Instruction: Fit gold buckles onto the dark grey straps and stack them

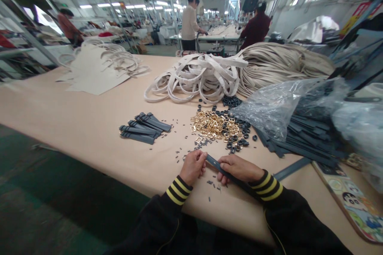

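A dark grey strap with a small slot near its tip runs slantwise between my hands, its lower end passing under my right sleeve. Closed at the tip of that strap is my left hand; whether a small piece is also between its fingers is hidden. My right hand grips the strap a little further down, thumb on top. Just beyond my hands lies a heap of gold buckles, with black loops along its right side. Small dark pieces are scattered on the table around both hands.
Finished-looking buckled straps lie in a group on the left. Pale looped strips and a long pale bundle lie behind. Plastic bagging partly covers dark straps; a cartoon-printed board is at right. People work in the background.
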The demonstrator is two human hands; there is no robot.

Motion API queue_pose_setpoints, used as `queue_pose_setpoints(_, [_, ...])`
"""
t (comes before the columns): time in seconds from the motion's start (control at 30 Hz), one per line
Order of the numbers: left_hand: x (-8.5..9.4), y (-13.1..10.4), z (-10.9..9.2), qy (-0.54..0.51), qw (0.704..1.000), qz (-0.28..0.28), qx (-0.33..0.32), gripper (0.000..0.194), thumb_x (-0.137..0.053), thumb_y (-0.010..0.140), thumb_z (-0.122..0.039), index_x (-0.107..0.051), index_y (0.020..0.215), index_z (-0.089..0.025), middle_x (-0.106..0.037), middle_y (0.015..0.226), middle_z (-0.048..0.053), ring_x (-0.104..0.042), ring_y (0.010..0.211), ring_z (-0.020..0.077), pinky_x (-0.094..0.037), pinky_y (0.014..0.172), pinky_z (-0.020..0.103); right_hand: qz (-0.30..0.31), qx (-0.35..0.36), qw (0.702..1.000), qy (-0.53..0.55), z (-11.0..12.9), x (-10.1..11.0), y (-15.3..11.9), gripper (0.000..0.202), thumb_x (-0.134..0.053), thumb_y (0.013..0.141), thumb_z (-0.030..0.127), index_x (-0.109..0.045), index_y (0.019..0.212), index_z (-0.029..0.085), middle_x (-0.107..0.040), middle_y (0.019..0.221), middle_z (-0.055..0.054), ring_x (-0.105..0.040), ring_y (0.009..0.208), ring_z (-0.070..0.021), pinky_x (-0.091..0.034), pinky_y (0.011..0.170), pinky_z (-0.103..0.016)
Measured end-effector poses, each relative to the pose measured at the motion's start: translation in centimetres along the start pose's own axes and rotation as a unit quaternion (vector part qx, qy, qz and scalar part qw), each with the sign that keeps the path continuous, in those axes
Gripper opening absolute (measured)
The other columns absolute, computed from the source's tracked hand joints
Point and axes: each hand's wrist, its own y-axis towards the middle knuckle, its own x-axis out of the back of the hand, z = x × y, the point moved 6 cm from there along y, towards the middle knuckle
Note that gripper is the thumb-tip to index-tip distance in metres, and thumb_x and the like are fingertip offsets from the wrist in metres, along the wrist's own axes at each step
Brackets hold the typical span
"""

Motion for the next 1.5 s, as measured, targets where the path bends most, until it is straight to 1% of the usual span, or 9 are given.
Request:
queue_pose_setpoints(0.17, [-0.3,0.1,-0.4,0.084,0.994,0.009,-0.071,0.025,-0.044,0.079,-0.037,-0.048,0.063,-0.018,-0.047,0.043,-0.005,-0.043,0.033,0.0086,-0.034,0.036,0.018,-0.055,0.011,0.993,-0.107,0.2,0.6,0.2,0.016,-0.037,0.08,0.016,-0.044,0.066,0.015,-0.054,0.053,0.003,-0.051,0.039,-0.007,-0.04,0.041,-0.017])
queue_pose_setpoints(0.33, [-0.2,0.5,-3.5,0.189,0.956,-0.04,-0.221,0.013,-0.046,0.078,-0.025,-0.056,0.072,-0.019,-0.056,0.063,0.002,-0.053,0.06,0.0146,-0.041,0.058,0.025,-0.142,0.048,0.987,-0.047,-0.2,4.3,-1.1,0.017,-0.039,0.08,0.024,-0.046,0.068,0.015,-0.051,0.055,0.003,-0.042,0.037,-0.0051,-0.034,0.036,-0.015])
queue_pose_setpoints(0.53, [-6.3,2.8,-6.6,0.332,0.876,0.029,-0.349,0.014,-0.042,0.079,-0.013,-0.055,0.08,-0.017,-0.053,0.087,0.007,-0.048,0.083,0.0187,-0.04,0.074,0.031,-0.298,0.083,0.95,0.035,-0.4,9.4,-3.4,0.027,-0.039,0.081,0.038,-0.043,0.065,0.016,-0.045,0.056,0.004,-0.031,0.035,-0.0042,-0.025,0.034,-0.016])
queue_pose_setpoints(0.7, [-8.0,5.1,-5.9,0.374,0.869,0.037,-0.32,0.012,-0.044,0.075,-0.008,-0.051,0.069,-0.016,-0.05,0.08,0.005,-0.046,0.078,0.018,-0.039,0.071,0.032,-0.315,0.072,0.944,-0.073,-0.2,9.2,-3.3,0.03,-0.036,0.083,0.033,-0.044,0.059,0.017,-0.038,0.045,0.005,-0.033,0.037,-0.0066,-0.026,0.038,-0.018])
queue_pose_setpoints(0.8, [-5.9,5.5,-5.1,0.277,0.921,0.009,-0.272,0.008,-0.047,0.075,-0.014,-0.051,0.068,-0.016,-0.051,0.072,0.003,-0.047,0.071,0.0155,-0.039,0.067,0.029,-0.315,0.092,0.933,-0.147,0.7,8.5,-3.2,0.03,-0.037,0.082,0.027,-0.045,0.055,0.017,-0.044,0.047,0.003,-0.039,0.043,-0.0084,-0.031,0.046,-0.02])
queue_pose_setpoints(0.93, [-3.4,5.2,-2.5,-0.012,0.995,0.012,-0.099,0.021,-0.052,0.075,-0.034,-0.051,0.068,-0.014,-0.05,0.058,0.0,-0.046,0.052,0.0104,-0.039,0.052,0.023,-0.306,0.114,0.931,-0.165,1.6,7.4,-2.9,0.029,-0.037,0.082,0.022,-0.044,0.054,0.017,-0.047,0.048,0.003,-0.043,0.047,-0.0097,-0.033,0.051,-0.021])
queue_pose_setpoints(1.03, [-3.1,4.1,-1.2,-0.224,0.974,0.016,-0.025,0.029,-0.061,0.067,-0.04,-0.05,0.065,-0.013,-0.053,0.061,0.0,-0.048,0.054,0.0083,-0.041,0.054,0.021,-0.287,0.134,0.936,-0.153,1.8,6.2,-2.5,0.027,-0.037,0.083,0.022,-0.045,0.057,0.017,-0.048,0.051,0.003,-0.044,0.049,-0.0098,-0.034,0.052,-0.021])
queue_pose_setpoints(1.13, [-3.2,3.2,-0.9,-0.319,0.948,0.007,0.0,0.031,-0.068,0.061,-0.037,-0.051,0.066,-0.012,-0.053,0.064,0.0,-0.051,0.061,0.0081,-0.043,0.058,0.02,-0.27,0.137,0.942,-0.144,1.7,5.3,-2.0,0.028,-0.037,0.083,0.022,-0.046,0.057,0.017,-0.048,0.05,0.003,-0.043,0.048,-0.0092,-0.034,0.051,-0.021])
queue_pose_setpoints(1.5, [-3.2,3.4,-0.5,-0.266,0.963,-0.009,-0.039,0.028,-0.063,0.066,-0.038,-0.048,0.065,-0.013,-0.051,0.059,-0.003,-0.049,0.055,0.0078,-0.042,0.055,0.02,-0.259,0.135,0.936,-0.196,1.7,4.5,-1.6,0.027,-0.038,0.081,0.019,-0.046,0.055,0.016,-0.048,0.05,0.003,-0.045,0.049,-0.0094,-0.032,0.052,-0.02])
